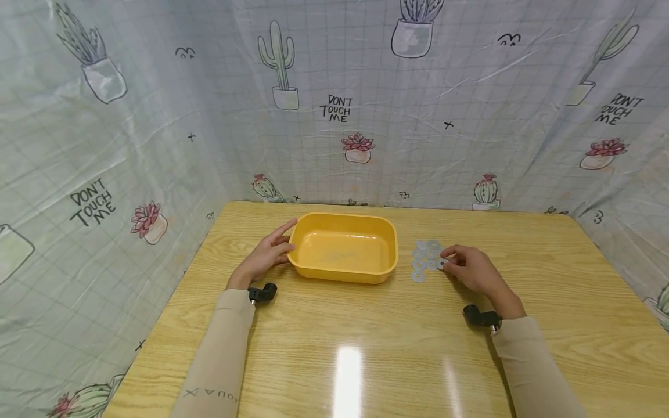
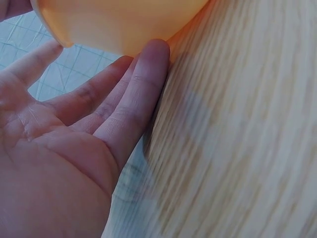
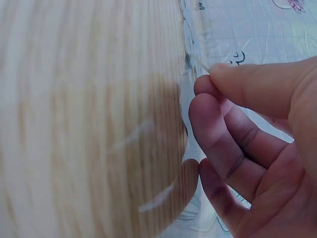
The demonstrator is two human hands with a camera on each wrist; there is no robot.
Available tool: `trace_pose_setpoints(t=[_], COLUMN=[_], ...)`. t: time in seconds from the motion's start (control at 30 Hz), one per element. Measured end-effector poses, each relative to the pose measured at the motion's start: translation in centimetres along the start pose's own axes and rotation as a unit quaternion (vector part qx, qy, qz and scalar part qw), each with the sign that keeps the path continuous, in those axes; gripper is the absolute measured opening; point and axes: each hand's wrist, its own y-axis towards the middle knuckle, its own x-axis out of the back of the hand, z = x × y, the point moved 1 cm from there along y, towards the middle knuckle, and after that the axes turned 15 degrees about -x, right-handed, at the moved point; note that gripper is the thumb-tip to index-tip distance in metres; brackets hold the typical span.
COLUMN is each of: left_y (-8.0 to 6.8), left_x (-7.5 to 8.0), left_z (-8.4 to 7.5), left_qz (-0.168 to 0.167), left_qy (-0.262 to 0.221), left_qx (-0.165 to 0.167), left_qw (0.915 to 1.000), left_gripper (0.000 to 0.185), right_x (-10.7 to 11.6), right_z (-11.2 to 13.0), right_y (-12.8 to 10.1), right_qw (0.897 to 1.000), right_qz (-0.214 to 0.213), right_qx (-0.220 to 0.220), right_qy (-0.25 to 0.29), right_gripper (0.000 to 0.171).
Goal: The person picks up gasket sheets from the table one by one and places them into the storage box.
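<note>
A yellow plastic basin (image 1: 342, 276) rests on the table, its inside facing up. My left hand (image 1: 268, 255) touches its left end, the fingers fairly straight against the wall and rim; in the left wrist view, fingertips of the left hand (image 2: 74, 129) meet the basin's underside (image 2: 119, 25). Right of the basin, several flat grey washers (image 1: 418, 265) lie close together on the wood. My right hand (image 1: 473, 270) pinches one washer (image 1: 442, 264) between thumb and finger at the group's right edge. In the right wrist view, only a thin edge of that washer (image 3: 200, 63) shows.
The wood-grain table (image 1: 298, 342) ends at a hanging cloth (image 1: 334, 69) printed with cacti, behind and at the sides. A black wrist camera (image 1: 263, 292) sits on the left wrist, another black camera (image 1: 481, 317) on the right.
</note>
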Motion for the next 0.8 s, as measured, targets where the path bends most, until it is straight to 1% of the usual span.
trace_pose_setpoints(t=[0.17, 0.4, 0.7, 0.8], left_y=[0.04, 0.05, 0.10, 0.10], left_x=[0.00, 0.00, 0.04, 0.00], left_z=[0.04, 0.04, -0.07, -0.09], left_qz=[-0.002, -0.003, -0.002, -0.001], left_qy=[0.000, 0.001, -0.003, -0.006], left_qx=[0.000, 0.004, 0.004, 0.003], left_qw=[1.0000, 1.0000, 1.0000, 1.0000], left_gripper=[0.066, 0.065, 0.066, 0.066], right_x=[0.04, 0.12, 0.16, 0.17], right_z=[-0.11, -0.13, -0.02, 0.11], right_y=[-0.01, 0.01, -0.13, -0.19], right_qw=[1.000, 0.998, 0.995, 0.992], right_qz=[0.006, 0.003, -0.004, 0.001], right_qx=[-0.012, -0.020, -0.023, -0.026], right_qy=[0.023, 0.051, 0.101, 0.125], right_gripper=[0.025, 0.024, 0.024, 0.025])
